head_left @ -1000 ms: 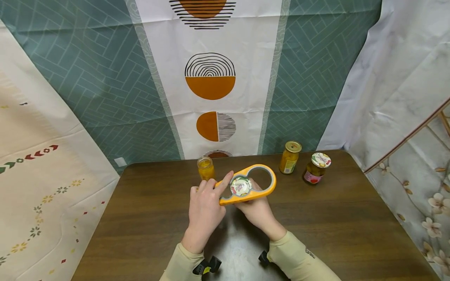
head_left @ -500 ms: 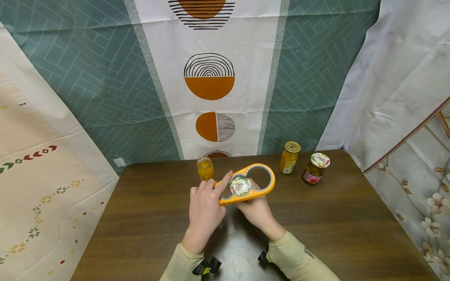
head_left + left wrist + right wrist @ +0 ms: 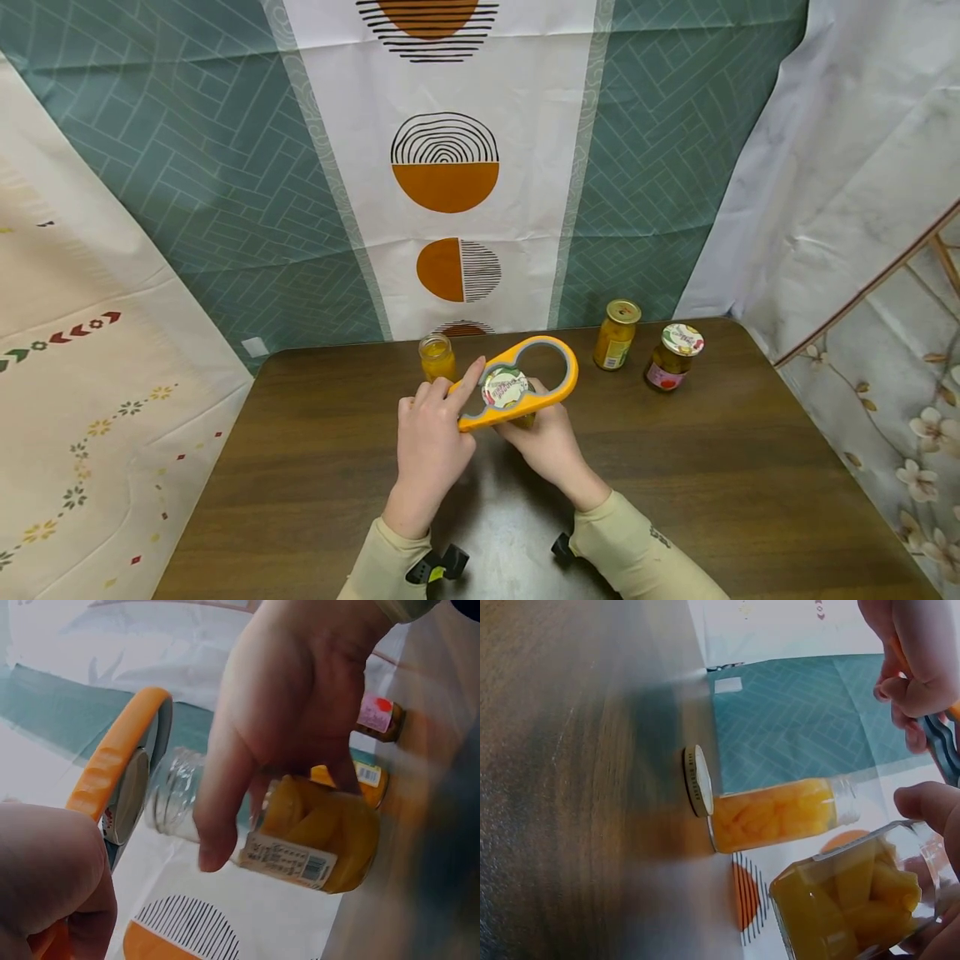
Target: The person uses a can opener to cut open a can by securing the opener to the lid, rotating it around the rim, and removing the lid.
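Note:
In the head view my left hand (image 3: pixel 433 433) grips the end of an orange jar opener (image 3: pixel 573 371), its index finger lying along the frame. A white, fruit-printed lid (image 3: pixel 506 388) sits inside the opener's ring. My right hand (image 3: pixel 551 446) holds a glass jar (image 3: pixel 322 832) of yellow fruit pieces from the side, below the opener. The left wrist view shows the jar's bare threaded neck (image 3: pixel 176 791), with the lid in the opener at its mouth. Whether lid and rim still touch is hard to tell.
An uncovered jar of orange fruit (image 3: pixel 437 358) stands at the table's back, a loose lid (image 3: pixel 697 780) lying beside it. Two capped jars stand back right: a yellow one (image 3: pixel 616 337) and a dark one with a pink label (image 3: pixel 667 371). Patterned cloth hangs behind the table (image 3: pixel 300 467).
The opener, with the lid in it, has moved up and left along with my left hand. More of the jar shows beneath it. My right hand has hardly moved.

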